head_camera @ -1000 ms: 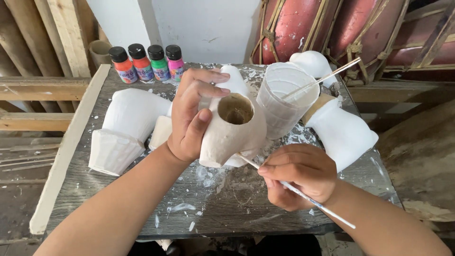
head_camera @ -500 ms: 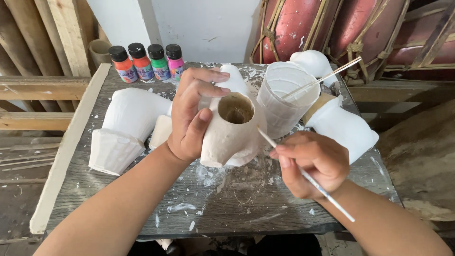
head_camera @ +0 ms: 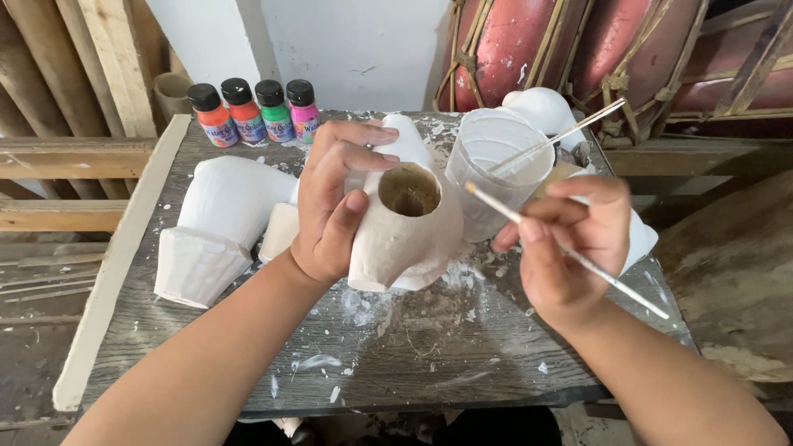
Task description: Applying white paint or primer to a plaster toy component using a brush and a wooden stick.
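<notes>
Paint-spattered wooden counter (head_camera: 248, 363) is carrying four paint bottles (head_camera: 254, 111) at upper left. Left hand (head_camera: 330, 211) is gripping a hollow plaster figure (head_camera: 405, 231) at frame centre; right hand (head_camera: 570, 244) is pinching a thin brush (head_camera: 570, 252) beside a plastic cup (head_camera: 496, 165).

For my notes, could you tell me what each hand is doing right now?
Left hand: closed around the hollow clay piece.
Right hand: closed on a thin paintbrush.
</notes>
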